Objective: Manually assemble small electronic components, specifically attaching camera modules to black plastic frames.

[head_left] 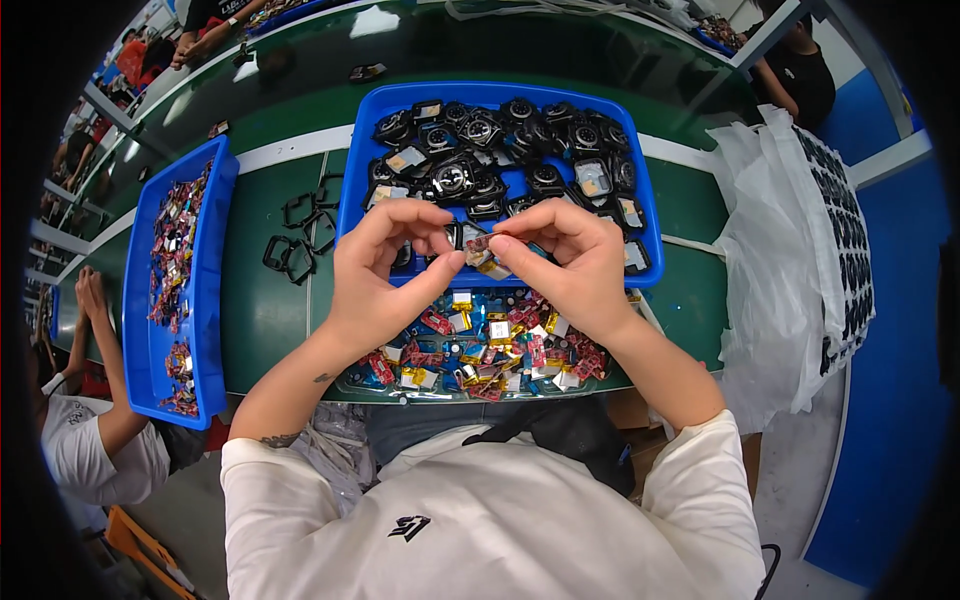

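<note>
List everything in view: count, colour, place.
Wide plastic tray: one, blue, centre
Round-faced casings: many, black, in wide tray
Narrow plastic tray: one, blue, left
Tiny flat parts: many, multicoloured, in narrow tray
Angular hollow frames: several, black, between trays
Flat modules: many, multicoloured, lower centre
Flat worktop: one, green, across middle
Thin sheeting: uncountable, white, right
People: several, varied clothing, edges
Small part: one, reddish, centre
Left hand: one, bare, beside part
Right hand: one, bare, pinching part
</note>
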Demonstrator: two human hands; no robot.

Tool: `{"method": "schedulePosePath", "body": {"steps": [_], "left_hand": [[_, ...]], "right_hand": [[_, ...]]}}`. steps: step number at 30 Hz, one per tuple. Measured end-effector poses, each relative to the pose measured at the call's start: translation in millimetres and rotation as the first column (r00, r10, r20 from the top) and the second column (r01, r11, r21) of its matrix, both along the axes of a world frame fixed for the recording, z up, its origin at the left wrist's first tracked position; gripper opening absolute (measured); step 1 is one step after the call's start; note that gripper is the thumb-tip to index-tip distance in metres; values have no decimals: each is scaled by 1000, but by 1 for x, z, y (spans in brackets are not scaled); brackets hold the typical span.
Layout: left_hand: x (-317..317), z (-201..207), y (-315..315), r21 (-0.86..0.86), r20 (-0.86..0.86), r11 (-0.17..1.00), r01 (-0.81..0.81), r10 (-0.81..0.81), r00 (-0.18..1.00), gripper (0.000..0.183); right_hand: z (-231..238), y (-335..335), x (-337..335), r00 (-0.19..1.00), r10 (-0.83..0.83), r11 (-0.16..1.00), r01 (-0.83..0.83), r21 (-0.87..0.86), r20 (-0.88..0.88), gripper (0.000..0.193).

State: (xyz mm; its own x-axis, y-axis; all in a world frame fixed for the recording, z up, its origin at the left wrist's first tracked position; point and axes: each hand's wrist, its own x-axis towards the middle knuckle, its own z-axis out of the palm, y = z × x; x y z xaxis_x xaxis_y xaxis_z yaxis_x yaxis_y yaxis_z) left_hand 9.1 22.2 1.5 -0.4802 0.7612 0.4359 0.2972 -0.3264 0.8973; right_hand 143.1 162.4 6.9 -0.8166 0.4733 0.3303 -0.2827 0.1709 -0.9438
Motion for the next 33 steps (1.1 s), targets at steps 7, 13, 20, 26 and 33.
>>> {"method": "schedulePosePath", "body": {"steps": [7,13,20,26,33], "left_hand": [[-10,-7,2,14,109,986,168,-169,980,13],[-7,8,-1,-101,385,961,257,-200,901,9],[-9,10,-4,-349,301,908,233,-126,945,12],[-10,6,-5,-219,241,947,233,-179,954,10],[-6,3,-2,-185,316,942,281,-214,924,12]], "right_hand": [[11,-1,2,984,131,983,-114,-142,122,15],[-4,5,-2,1000,17,964,-13,265,-11,17],[3,3,1,1000,-4,828,9,561,-11,18],[3,4,0,980,195,976,-197,-92,-31,16],[1,6,1,975,217,957,-224,-186,-58,8]]}}
